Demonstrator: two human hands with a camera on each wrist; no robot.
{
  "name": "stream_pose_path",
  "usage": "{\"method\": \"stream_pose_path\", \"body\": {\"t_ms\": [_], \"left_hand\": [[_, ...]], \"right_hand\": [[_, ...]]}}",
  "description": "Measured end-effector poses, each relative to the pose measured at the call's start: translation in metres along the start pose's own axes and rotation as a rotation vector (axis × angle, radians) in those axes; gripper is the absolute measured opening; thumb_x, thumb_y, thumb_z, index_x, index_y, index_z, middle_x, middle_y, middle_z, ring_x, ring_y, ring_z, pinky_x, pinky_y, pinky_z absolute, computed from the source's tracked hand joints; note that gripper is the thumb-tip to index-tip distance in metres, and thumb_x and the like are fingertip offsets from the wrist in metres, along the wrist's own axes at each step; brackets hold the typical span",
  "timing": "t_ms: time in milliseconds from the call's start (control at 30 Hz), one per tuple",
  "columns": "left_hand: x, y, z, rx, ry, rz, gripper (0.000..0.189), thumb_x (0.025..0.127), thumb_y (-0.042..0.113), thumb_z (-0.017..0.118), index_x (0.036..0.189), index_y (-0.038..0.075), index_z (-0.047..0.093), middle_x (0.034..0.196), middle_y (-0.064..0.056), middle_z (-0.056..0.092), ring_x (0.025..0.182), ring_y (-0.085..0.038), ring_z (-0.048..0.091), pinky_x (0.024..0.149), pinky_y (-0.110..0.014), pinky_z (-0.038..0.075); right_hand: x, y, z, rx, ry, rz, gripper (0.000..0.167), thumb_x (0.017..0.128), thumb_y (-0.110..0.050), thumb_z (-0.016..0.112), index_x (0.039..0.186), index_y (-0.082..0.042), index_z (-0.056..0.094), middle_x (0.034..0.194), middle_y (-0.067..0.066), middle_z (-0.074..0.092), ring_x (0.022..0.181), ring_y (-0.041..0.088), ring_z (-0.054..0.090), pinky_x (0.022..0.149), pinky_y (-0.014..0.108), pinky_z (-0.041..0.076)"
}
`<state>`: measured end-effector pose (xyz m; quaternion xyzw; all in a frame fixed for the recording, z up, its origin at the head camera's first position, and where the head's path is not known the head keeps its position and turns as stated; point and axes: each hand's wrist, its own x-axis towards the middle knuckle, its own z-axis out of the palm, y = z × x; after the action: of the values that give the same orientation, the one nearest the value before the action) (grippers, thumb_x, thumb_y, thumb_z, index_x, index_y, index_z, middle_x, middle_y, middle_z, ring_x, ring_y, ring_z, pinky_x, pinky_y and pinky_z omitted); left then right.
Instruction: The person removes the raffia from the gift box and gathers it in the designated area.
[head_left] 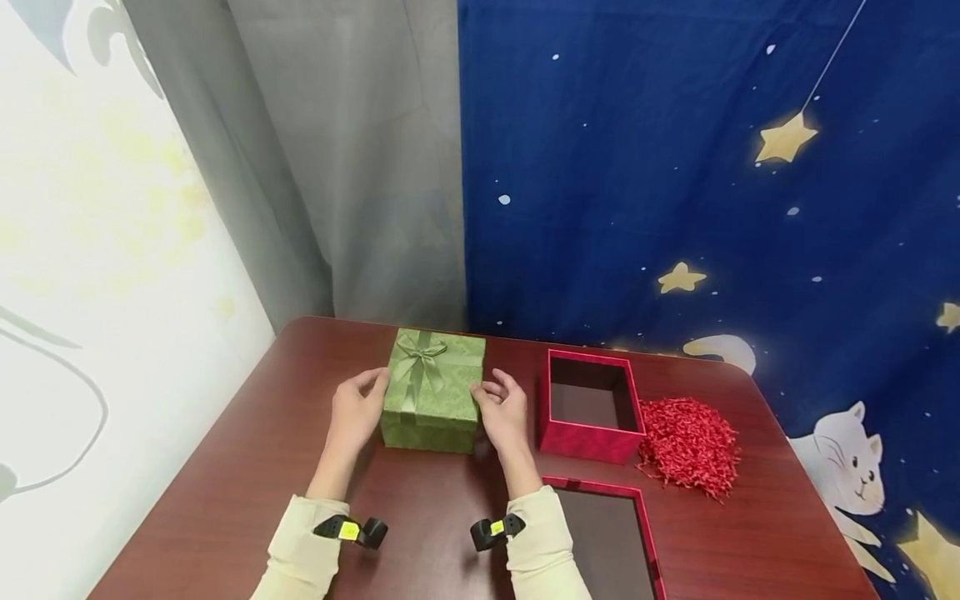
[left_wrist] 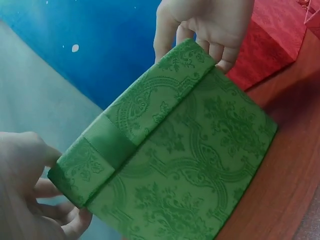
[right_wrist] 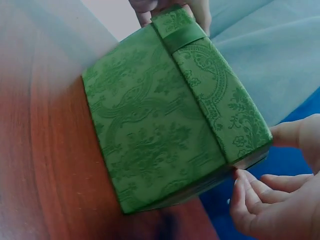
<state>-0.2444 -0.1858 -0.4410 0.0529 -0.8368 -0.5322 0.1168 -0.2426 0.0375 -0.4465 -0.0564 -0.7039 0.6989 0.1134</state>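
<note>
Starry blue curtain (head_left: 600,200), grey curtain (head_left: 375,167), table (head_left: 427,517)

The green box (head_left: 431,437) shows embossed, papery sides, its ribbon (head_left: 413,392) satiny; the wooden table (head_left: 420,508) gleams smooth, paper shreds (head_left: 690,446) bristle rough!

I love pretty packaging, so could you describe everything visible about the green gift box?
The green gift box looks covered in floral-embossed paper. Its lid is on, slightly overhanging, with a satiny green ribbon and off-center bow. It stands upright on the brown table, left of the open red box. The left hand and right hand grip opposite sides of the lid.
</note>
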Motion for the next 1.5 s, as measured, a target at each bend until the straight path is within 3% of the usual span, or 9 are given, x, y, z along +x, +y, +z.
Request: {"method": "stream_pose_path", "body": {"t_ms": [133,300,467,567,633,800,1200,1333,1500], "left_hand": [[-0.02,0.015,-0.008,-0.069,-0.003,0.121,0.055,0.103,0.035,0.065,0.147,0.004,0.057,0.133,-0.02,0.064,0.117,-0.029,0.063,0.104,-0.04,0.051],[-0.068,0.021,-0.052,-0.177,-0.249,0.294,0.084,0.088,0.0,0.079,0.159,0.004,0.036,0.146,-0.027,0.052,0.117,-0.005,0.06,0.101,-0.02,0.049],[-0.097,-0.012,-0.08,0.17,-0.399,0.732,0.048,0.073,-0.005,0.084,0.114,0.014,0.068,0.11,0.001,0.07,0.094,0.002,0.06,0.081,-0.012,0.046],[-0.097,-0.032,-0.074,0.388,-0.355,1.029,0.039,0.076,-0.012,0.065,0.094,0.022,0.068,0.098,0.016,0.061,0.088,-0.004,0.058,0.081,-0.022,0.047],[-0.095,-0.042,-0.065,0.485,-0.326,1.107,0.044,0.072,-0.014,0.057,0.095,0.021,0.071,0.097,0.016,0.06,0.089,-0.006,0.06,0.084,-0.025,0.048],[-0.094,-0.062,-0.047,0.616,-0.36,1.097,0.042,0.074,-0.013,0.07,0.101,0.018,0.079,0.096,0.012,0.059,0.091,-0.009,0.059,0.079,-0.025,0.05],[-0.093,-0.07,-0.046,0.663,-0.367,1.065,0.052,0.062,-0.025,0.067,0.093,0.014,0.083,0.102,0.003,0.063,0.104,-0.018,0.064,0.087,-0.032,0.053],[-0.095,-0.056,-0.054,0.637,-0.37,1.08,0.058,0.06,-0.023,0.062,0.1,0.015,0.081,0.107,0.0,0.067,0.111,-0.025,0.066,0.103,-0.029,0.046],[-0.079,-0.003,-0.065,0.572,-0.297,0.988,0.049,0.073,-0.012,0.067,0.114,0.012,0.076,0.115,-0.004,0.07,0.111,-0.026,0.066,0.101,-0.039,0.05]], "right_hand": [[-0.009,-0.019,-0.017,0.084,-0.099,-0.045,0.059,0.092,-0.003,0.073,0.145,0.008,0.051,0.116,0.025,0.07,0.097,0.025,0.07,0.079,0.022,0.054],[-0.034,-0.052,-0.055,0.107,-0.538,-0.122,0.062,0.086,-0.001,0.079,0.143,0.003,0.054,0.118,0.013,0.071,0.1,0.015,0.071,0.088,0.031,0.058],[-0.068,-0.06,-0.076,-0.494,-0.894,-0.496,0.026,0.079,-0.002,0.082,0.098,-0.015,0.07,0.099,-0.009,0.068,0.096,0.006,0.063,0.092,0.03,0.053],[-0.083,-0.05,-0.071,-0.911,-0.929,-0.794,0.033,0.073,0.002,0.078,0.08,-0.023,0.059,0.081,-0.015,0.054,0.083,0.002,0.055,0.084,0.024,0.045],[-0.09,-0.04,-0.066,-1.125,-0.906,-0.923,0.036,0.07,0.003,0.079,0.077,-0.025,0.057,0.076,-0.016,0.049,0.081,0.003,0.052,0.081,0.024,0.04],[-0.099,-0.014,-0.057,-1.38,-0.858,-1.001,0.03,0.075,-0.008,0.087,0.079,-0.028,0.065,0.077,-0.014,0.051,0.082,0.007,0.054,0.08,0.029,0.038],[-0.107,0.006,-0.043,-1.392,-0.882,-1.002,0.032,0.075,-0.011,0.085,0.069,-0.029,0.059,0.078,-0.016,0.053,0.079,0.006,0.054,0.078,0.027,0.043],[-0.108,-0.015,-0.053,-1.324,-0.94,-0.895,0.028,0.079,-0.009,0.083,0.093,-0.032,0.074,0.091,-0.014,0.059,0.094,0.007,0.059,0.093,0.032,0.05],[-0.074,-0.064,-0.072,-1.122,-0.932,-0.706,0.035,0.092,-0.019,0.076,0.126,-0.021,0.071,0.112,-0.005,0.069,0.105,0.01,0.065,0.095,0.033,0.053]]}}
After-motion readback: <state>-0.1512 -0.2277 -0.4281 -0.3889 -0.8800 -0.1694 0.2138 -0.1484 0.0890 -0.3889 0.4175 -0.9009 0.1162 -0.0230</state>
